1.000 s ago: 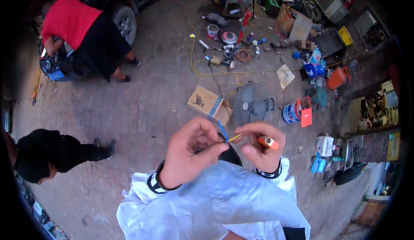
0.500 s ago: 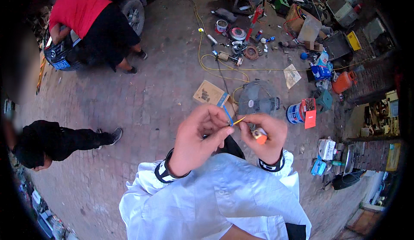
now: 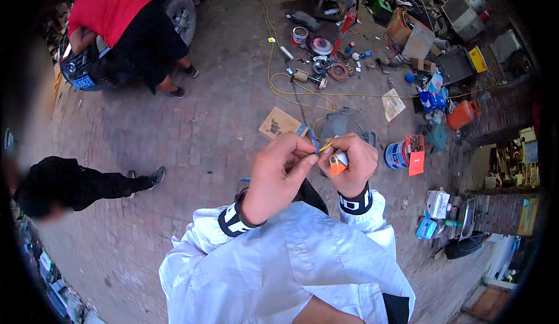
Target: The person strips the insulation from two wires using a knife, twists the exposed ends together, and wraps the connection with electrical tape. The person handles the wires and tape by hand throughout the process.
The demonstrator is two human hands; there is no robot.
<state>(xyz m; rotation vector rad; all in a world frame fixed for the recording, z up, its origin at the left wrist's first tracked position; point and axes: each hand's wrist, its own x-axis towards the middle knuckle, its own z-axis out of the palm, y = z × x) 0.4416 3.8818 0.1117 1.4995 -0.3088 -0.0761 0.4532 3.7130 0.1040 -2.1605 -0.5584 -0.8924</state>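
In front of my chest, my left hand is closed in a pinch at the end of a blue wire. My right hand pinches a yellow wire, and the fingertips of both hands almost meet where the two wires come together. Curled inside the right fingers is a small orange and white object whose kind I cannot make out. How the wire ends lie between the fingertips is hidden. A dark cable runs across the floor toward the wires.
A flat cardboard box and a grey round-fronted item lie beyond my hands. To the right stands a paint bucket. A yellow cord crosses the brick floor. One person leans over a car; another stands left.
Both hands have drawn closer together and the right has turned inward, bringing the orange and white object nearer the left hand. The yellow wire now looks bent.
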